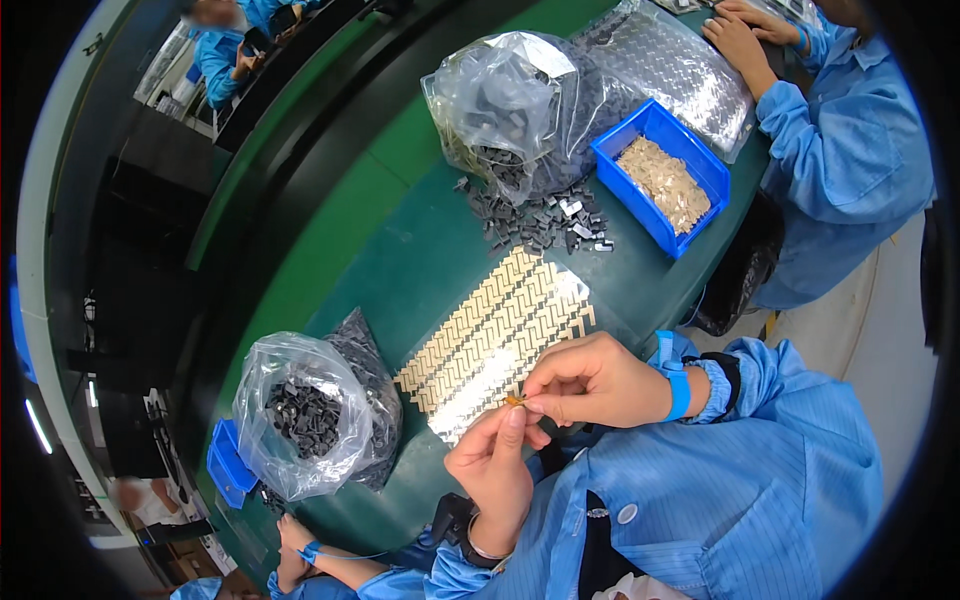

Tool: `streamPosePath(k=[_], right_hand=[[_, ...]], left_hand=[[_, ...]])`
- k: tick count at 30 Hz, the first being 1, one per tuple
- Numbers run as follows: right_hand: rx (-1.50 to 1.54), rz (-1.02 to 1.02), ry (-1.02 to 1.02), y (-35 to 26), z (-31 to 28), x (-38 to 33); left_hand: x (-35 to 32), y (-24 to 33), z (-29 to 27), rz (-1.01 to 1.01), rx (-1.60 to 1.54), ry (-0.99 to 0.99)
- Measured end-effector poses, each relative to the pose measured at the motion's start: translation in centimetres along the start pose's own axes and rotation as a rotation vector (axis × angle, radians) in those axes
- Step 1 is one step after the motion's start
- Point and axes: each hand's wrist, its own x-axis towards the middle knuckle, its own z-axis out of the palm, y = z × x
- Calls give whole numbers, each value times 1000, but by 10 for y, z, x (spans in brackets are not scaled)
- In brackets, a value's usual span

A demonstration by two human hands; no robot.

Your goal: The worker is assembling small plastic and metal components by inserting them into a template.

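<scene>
My left hand [492, 466] and my right hand [595, 382] meet over the near edge of a sheet of tan pieces [480, 335]. Between their fingertips is a tiny orange-brown piece [515, 400], pinched from both sides; the fingers partly cover it, and its exact kind is too small to make out. Rows of bent tan strips lie in a repeating pattern across the sheet, whose clear near part shines with glare. Past the sheet, small black plastic parts [540, 222] are heaped loose on the green table [380, 240].
Behind the heap stands a clear bag of black parts [505, 110], beside a blue bin [690, 240] holding tan pieces. Another open bag [300, 430] sits left, near a small blue bin [230, 465]. Co-workers' hands [740, 40] are at far right; another person's hand [293, 540] is lower left.
</scene>
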Motion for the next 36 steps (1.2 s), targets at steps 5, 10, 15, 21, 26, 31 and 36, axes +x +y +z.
streamPosePath(k=[5, 10, 15, 21, 26, 31, 36], right_hand=[[-137, -86, -19, -1, -6, 4], [-195, -102, -73, -6, -8, 5], [0, 52, -84, -6, -6, 1], [193, 133, -124, 1, -2, -2], [288, 153, -120, 1, 0, -3], [327, 202, -126, -2, 0, -4], [341, 131, -111, 3, 4, -6]], left_hand=[[6, 6, 2, 64, 8, 4], [10, 7, -6, 93, 37, -69], [7, 4, -5, 142, 55, 10], [2, 7, 5, 203, 103, -31], [-3, 9, 9, 305, 256, 38], [-2, 7, 6, 430, 497, 53], [-2, 4, 6, 326, 370, 38]])
